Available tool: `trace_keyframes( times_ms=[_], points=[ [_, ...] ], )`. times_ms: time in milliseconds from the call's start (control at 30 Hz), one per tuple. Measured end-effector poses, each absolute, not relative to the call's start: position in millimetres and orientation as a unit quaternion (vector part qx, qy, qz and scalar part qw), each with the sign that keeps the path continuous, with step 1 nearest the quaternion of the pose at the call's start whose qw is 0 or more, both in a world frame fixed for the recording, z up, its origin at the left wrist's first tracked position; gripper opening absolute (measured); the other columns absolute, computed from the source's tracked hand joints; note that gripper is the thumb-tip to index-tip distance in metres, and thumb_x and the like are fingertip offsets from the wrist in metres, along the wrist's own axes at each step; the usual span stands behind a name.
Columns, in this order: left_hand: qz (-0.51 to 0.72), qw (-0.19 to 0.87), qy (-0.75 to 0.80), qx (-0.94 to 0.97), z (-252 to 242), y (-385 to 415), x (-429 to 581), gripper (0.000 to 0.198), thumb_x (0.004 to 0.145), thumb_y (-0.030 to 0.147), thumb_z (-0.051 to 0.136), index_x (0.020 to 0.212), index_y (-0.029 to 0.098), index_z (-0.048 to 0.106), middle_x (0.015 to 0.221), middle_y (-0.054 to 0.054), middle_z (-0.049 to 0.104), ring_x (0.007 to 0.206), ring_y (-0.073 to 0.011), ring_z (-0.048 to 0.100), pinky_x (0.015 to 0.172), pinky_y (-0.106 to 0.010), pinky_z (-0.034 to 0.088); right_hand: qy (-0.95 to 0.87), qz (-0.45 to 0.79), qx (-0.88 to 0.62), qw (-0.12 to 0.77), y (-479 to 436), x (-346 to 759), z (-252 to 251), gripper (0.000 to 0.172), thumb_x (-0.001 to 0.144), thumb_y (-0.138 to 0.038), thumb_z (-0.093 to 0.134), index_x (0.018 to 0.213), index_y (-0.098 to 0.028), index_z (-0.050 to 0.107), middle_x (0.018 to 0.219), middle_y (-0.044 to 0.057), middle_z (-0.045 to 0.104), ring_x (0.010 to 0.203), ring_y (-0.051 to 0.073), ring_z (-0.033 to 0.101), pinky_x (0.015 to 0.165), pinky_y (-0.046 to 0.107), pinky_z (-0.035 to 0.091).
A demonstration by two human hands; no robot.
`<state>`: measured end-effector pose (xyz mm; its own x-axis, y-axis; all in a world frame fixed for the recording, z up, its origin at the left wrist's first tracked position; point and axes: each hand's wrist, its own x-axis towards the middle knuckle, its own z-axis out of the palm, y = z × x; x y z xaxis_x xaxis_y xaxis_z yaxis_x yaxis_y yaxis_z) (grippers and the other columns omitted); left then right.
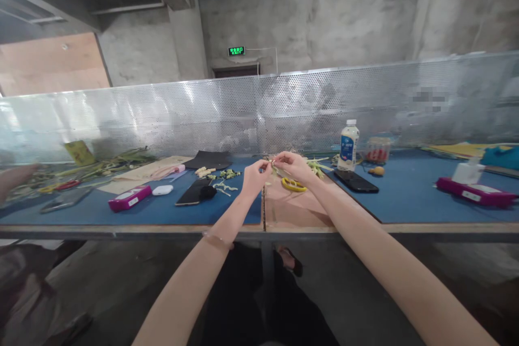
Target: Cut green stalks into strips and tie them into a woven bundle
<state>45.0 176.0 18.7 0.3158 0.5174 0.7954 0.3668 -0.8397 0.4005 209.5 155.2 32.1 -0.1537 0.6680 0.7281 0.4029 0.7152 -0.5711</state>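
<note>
Both my arms reach forward over the blue table (405, 194). My left hand (255, 175) and my right hand (292, 166) meet above its middle, each pinching a thin pale green plant strip (274, 165) stretched between them. Just below my right hand lie yellow-handled scissors (293, 185) on a brown paper sheet (295, 211). Small cut stem pieces (223, 179) are scattered left of my left hand.
A white bottle (348, 146), a black phone (356, 180) and a jar (378, 150) stand to the right. Left are a dark phone (193, 192), magenta box (130, 198), white case (162, 190) and green stalks (117, 161). Another magenta box (474, 192) lies far right. A perforated metal screen (259, 113) backs the table. A person's arm (16, 178) shows at far left.
</note>
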Motion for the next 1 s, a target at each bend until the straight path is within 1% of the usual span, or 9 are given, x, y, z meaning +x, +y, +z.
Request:
trace_keyframes(
  times_ms=[300,500,833,1000],
  points=[
    [0.516,0.047,0.281,0.808,18.8,176.3,44.0,0.023,0.088,0.031,0.049,0.100,0.014,0.058,0.097,-0.005,0.061,0.082,-0.0151,0.060,0.074,-0.035,0.051,-0.748,0.116,-0.372,0.537,159.6,212.5,30.0,0.019,0.086,-0.031,0.055,0.092,-0.013,0.058,0.083,0.001,0.060,0.070,0.012,0.058,0.064,0.029,0.050],
    [0.512,0.033,0.279,0.812,18.5,176.4,43.4,0.022,0.088,0.031,0.049,0.100,0.015,0.058,0.098,-0.006,0.061,0.083,-0.0150,0.059,0.075,-0.035,0.050,-0.748,0.108,-0.369,0.540,159.3,212.8,30.7,0.021,0.087,-0.032,0.054,0.097,-0.014,0.057,0.089,0.003,0.061,0.075,0.014,0.059,0.068,0.032,0.050],
    [0.514,0.037,0.266,0.815,17.6,175.3,44.5,0.023,0.088,0.031,0.049,0.103,0.015,0.057,0.099,-0.006,0.061,0.083,-0.0151,0.059,0.074,-0.034,0.051,-0.745,0.092,-0.378,0.541,154.9,211.4,34.1,0.021,0.086,-0.032,0.055,0.093,-0.013,0.059,0.086,0.002,0.061,0.074,0.013,0.059,0.069,0.032,0.050],
    [0.515,0.039,0.262,0.815,17.8,175.0,44.8,0.023,0.088,0.031,0.048,0.103,0.015,0.057,0.100,-0.006,0.061,0.083,-0.0151,0.059,0.074,-0.034,0.051,-0.747,0.094,-0.372,0.543,150.3,208.9,36.2,0.019,0.086,-0.031,0.055,0.094,-0.014,0.060,0.090,0.003,0.062,0.079,0.014,0.060,0.074,0.035,0.049]
  ],
)
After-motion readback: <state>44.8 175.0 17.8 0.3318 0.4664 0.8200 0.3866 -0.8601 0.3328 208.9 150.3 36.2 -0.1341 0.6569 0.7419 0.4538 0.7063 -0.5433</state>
